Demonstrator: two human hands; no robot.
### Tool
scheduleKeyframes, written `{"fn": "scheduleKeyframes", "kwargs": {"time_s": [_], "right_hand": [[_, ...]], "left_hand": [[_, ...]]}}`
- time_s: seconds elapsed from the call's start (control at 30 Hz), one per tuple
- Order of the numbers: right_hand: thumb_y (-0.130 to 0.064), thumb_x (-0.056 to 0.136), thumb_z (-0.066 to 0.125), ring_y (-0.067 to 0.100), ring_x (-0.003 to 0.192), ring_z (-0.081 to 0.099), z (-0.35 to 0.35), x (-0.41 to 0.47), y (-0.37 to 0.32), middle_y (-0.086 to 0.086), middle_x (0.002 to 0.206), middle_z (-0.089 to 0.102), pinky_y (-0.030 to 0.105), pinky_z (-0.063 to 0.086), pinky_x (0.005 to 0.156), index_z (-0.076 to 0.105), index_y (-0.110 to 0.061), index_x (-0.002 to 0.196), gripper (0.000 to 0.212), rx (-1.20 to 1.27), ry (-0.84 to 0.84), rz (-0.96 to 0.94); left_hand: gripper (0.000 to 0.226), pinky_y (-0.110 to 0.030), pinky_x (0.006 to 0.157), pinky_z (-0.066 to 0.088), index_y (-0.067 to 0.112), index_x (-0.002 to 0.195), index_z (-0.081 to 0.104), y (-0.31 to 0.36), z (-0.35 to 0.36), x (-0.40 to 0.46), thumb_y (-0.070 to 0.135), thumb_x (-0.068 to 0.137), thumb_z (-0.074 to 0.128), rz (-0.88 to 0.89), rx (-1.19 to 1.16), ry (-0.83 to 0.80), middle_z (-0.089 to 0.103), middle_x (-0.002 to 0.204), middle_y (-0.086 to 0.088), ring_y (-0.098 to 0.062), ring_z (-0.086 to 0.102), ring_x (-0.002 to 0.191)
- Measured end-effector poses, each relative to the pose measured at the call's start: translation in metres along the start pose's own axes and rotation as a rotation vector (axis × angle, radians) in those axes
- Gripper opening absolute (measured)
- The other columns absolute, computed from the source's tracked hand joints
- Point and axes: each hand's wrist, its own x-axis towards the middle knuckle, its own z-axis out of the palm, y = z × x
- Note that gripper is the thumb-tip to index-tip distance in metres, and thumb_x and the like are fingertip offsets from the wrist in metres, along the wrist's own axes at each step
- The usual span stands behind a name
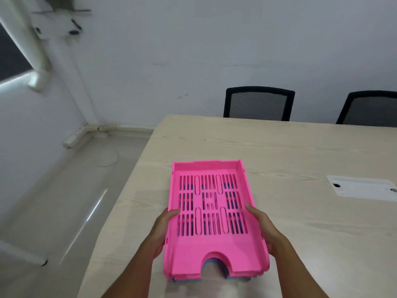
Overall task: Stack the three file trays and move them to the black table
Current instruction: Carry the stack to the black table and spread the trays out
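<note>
Gripping the stack from both sides, the left hand (162, 231) and right hand (265, 230) are seen curled around the long edges of the pink slotted plastic file tray (211, 220). Each hand is partly closed: the thumbs are laid over the top rims, the fingers are hidden beneath the walls. A blue tray (211, 260) is glimpsed under the pink one, through the slots and at the semicircular notch in the near end; a pink edge of a further layer is seen at the near right corner, but the tray count cannot be told for certain. The stack is tilted slightly, its near end towards the camera, and is placed over the left part of the light wood-grain table (300, 158), close to the table's left edge and near edge. Whether the stack is resting on the surface or lifted just clear of it cannot be told.

A white rectangular cable-port cover (363, 188) is set into the tabletop towards the right edge. Two black mesh-backed office chairs (258, 104) (369, 109) are parked at the far edge of the table, against a pale wall. A white cable (109, 160) is seen lying on the beige floor (53, 211) left of the table.
</note>
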Motion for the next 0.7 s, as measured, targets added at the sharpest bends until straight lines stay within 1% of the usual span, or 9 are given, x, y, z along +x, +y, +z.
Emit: {"fn": "scheduleKeyframes", "kwargs": {"time_s": [0.07, 0.17, 0.27, 0.37, 0.43, 0.53, 0.57, 0.67, 0.7], "right_hand": [[-0.053, 0.087, 0.058, 0.033, 0.084, 0.071, 0.017, 0.008, -0.006, 0.019, 0.106, 0.075, 0.056, 0.045, 0.104, 0.067, -0.004, 0.121, 0.06, -0.051, -0.041, -0.006], [-0.055, 0.085, 0.06, 0.035, 0.091, 0.071, 0.052, 0.02, -0.01, 0.019, 0.109, 0.075, 0.059, 0.042, 0.107, 0.066, -0.008, 0.123, 0.06, -0.141, -0.146, -0.011], [-0.051, 0.088, 0.057, 0.031, 0.087, 0.073, 0.094, 0.028, -0.012, 0.014, 0.104, 0.077, 0.057, 0.044, 0.106, 0.066, -0.011, 0.122, 0.053, -0.21, -0.256, -0.019], [-0.059, 0.081, 0.06, 0.032, 0.092, 0.072, 0.144, 0.033, -0.008, 0.014, 0.108, 0.077, 0.057, 0.04, 0.109, 0.067, -0.014, 0.122, 0.061, -0.297, -0.359, -0.01], [-0.057, 0.085, 0.058, 0.031, 0.089, 0.072, 0.185, 0.031, 0.001, 0.015, 0.107, 0.076, 0.056, 0.042, 0.108, 0.066, -0.011, 0.122, 0.06, -0.33, -0.437, 0.001], [-0.049, 0.09, 0.055, 0.029, 0.079, 0.073, 0.251, 0.029, 0.017, 0.014, 0.099, 0.077, 0.049, 0.049, 0.1, 0.067, -0.007, 0.122, 0.054, -0.362, -0.504, 0.036], [-0.05, 0.089, 0.056, 0.028, 0.079, 0.074, 0.275, 0.027, 0.022, 0.014, 0.098, 0.078, 0.049, 0.049, 0.101, 0.067, -0.008, 0.121, 0.054, -0.386, -0.523, 0.039], [-0.054, 0.084, 0.059, 0.029, 0.081, 0.073, 0.349, 0.021, 0.041, 0.013, 0.099, 0.078, 0.056, 0.041, 0.109, 0.069, -0.009, 0.118, 0.057, -0.458, -0.602, 0.046], [-0.054, 0.084, 0.06, 0.029, 0.081, 0.073, 0.375, 0.017, 0.048, 0.014, 0.099, 0.078, 0.055, 0.042, 0.108, 0.069, -0.008, 0.118, 0.058, -0.466, -0.633, 0.041]], "left_hand": [[0.037, -0.063, 0.096, 0.05, 0.015, 0.124, 0.061, -0.001, -0.015, -0.015, 0.03, 0.091, 0.059, 0.019, -0.018, 0.065, 0.075, 0.105, -0.02, -0.038, 0.072, 0.092], [0.036, -0.064, 0.097, 0.048, 0.016, 0.123, 0.062, -0.007, -0.046, -0.041, 0.032, 0.091, 0.06, 0.039, -0.082, 0.177, 0.076, 0.102, -0.019, -0.037, 0.072, 0.09], [0.036, -0.065, 0.099, 0.047, 0.015, 0.121, 0.064, -0.019, -0.081, -0.069, 0.033, 0.089, 0.061, 0.058, -0.165, 0.288, 0.075, 0.104, -0.02, -0.038, 0.071, 0.091], [0.036, -0.066, 0.096, 0.049, 0.016, 0.121, 0.066, -0.033, -0.117, -0.103, 0.033, 0.089, 0.061, 0.099, -0.215, 0.379, 0.075, 0.107, -0.021, -0.042, 0.071, 0.096], [0.039, -0.066, 0.094, 0.05, 0.014, 0.122, 0.065, -0.041, -0.145, -0.13, 0.033, 0.087, 0.062, 0.122, -0.246, 0.443, 0.074, 0.107, -0.021, -0.042, 0.07, 0.096], [0.038, -0.065, 0.093, 0.05, 0.01, 0.123, 0.064, -0.051, -0.192, -0.167, 0.028, 0.09, 0.056, 0.135, -0.283, 0.535, 0.073, 0.106, -0.024, -0.04, 0.07, 0.092], [0.037, -0.065, 0.093, 0.05, 0.009, 0.123, 0.063, -0.055, -0.209, -0.18, 0.025, 0.091, 0.054, 0.136, -0.294, 0.562, 0.073, 0.106, -0.025, -0.04, 0.07, 0.09], [0.036, -0.062, 0.092, 0.052, 0.009, 0.123, 0.062, -0.063, -0.266, -0.218, 0.022, 0.092, 0.051, 0.149, -0.343, 0.629, 0.073, 0.105, -0.025, -0.038, 0.07, 0.088], [0.035, -0.061, 0.091, 0.053, 0.009, 0.123, 0.062, -0.066, -0.285, -0.231, 0.021, 0.092, 0.05, 0.162, -0.363, 0.648, 0.073, 0.105, -0.024, -0.038, 0.07, 0.088]]}}
